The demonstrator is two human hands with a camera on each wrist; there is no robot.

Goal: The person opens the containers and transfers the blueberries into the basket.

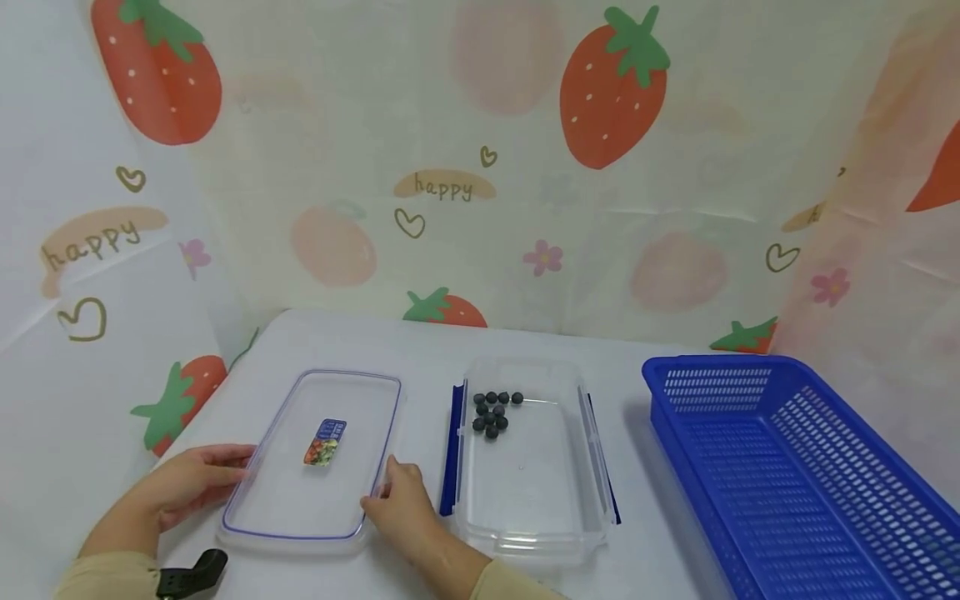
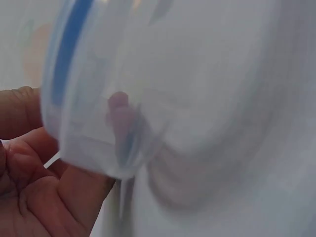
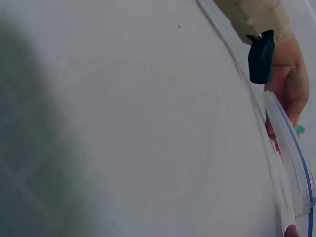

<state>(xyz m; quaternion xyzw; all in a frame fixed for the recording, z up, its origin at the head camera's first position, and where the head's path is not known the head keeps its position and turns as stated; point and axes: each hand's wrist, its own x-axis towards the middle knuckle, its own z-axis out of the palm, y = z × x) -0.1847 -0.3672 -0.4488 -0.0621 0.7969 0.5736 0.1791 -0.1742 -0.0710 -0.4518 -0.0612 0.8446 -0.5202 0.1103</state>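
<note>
A clear plastic lid with a blue seal line round its edge and a small printed label lies between my two hands. My left hand holds its left edge, thumb and fingers on either side of the rim in the left wrist view. At the right edge, my right hand pinches the rim near the front corner. To the right stands a clear box with blue side flaps folded outward. Several small dark balls sit in its far left part.
A blue slotted plastic basket stands on the right side of the white table. Behind the table hangs a cloth printed with strawberries. A black strap is on my left wrist.
</note>
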